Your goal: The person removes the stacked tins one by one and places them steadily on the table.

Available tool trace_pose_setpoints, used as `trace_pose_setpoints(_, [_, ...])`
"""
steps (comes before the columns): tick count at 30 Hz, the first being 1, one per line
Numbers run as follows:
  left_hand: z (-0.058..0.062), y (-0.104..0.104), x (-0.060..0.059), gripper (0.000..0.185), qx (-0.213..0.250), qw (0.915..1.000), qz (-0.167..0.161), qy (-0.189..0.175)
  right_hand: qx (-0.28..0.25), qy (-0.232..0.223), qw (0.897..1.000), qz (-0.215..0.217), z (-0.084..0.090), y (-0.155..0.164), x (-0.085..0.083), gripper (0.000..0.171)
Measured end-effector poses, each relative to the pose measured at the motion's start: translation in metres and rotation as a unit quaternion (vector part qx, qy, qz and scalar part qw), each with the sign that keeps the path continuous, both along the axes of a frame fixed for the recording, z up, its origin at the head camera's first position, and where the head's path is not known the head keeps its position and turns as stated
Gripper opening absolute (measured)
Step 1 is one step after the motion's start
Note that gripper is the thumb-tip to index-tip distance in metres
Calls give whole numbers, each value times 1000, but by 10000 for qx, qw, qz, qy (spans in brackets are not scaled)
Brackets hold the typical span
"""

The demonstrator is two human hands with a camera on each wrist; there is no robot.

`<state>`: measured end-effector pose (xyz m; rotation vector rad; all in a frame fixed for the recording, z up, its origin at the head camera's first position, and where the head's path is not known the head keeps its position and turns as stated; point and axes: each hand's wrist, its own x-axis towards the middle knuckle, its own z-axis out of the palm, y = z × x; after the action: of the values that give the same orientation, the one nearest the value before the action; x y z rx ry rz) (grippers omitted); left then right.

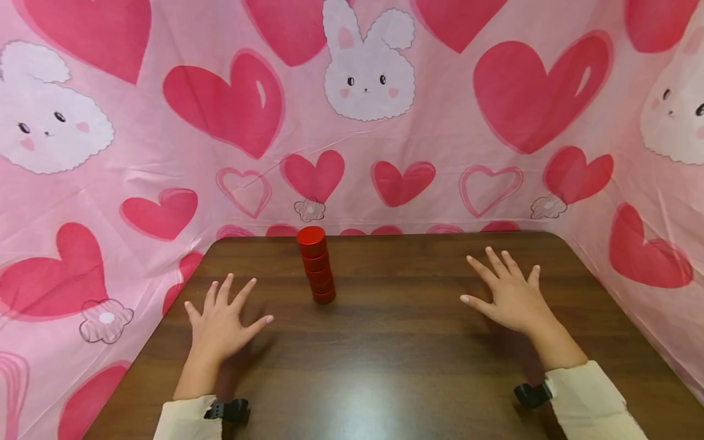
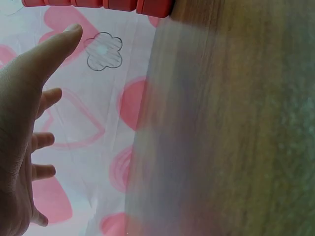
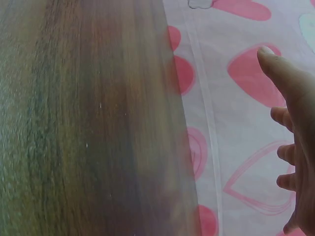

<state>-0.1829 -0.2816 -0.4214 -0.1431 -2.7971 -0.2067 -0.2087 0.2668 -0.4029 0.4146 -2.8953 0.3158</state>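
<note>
A stack of several red, round, disc-like pieces stands upright on the wooden table, left of its middle and towards the back. Part of this red stack shows along the top edge of the left wrist view. My left hand is to the left of the stack, apart from it, with fingers spread and holding nothing. On the table's right side my right hand is also spread, far from the stack and touching no object. In the right wrist view only that hand's thumb and fingertips appear, with nothing in them.
The dark wooden table has a far edge close to a pink cloth printed with hearts and rabbits, which also hangs at both sides. Each wrist wears a black strap device, the left one and the right one.
</note>
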Motion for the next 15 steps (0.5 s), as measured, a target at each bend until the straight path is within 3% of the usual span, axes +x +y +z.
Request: trace_pose_setpoints(15, [-5,3,-3,87,315,9992,-92,236,-249,262,9988,321,-6,-15,-3,85])
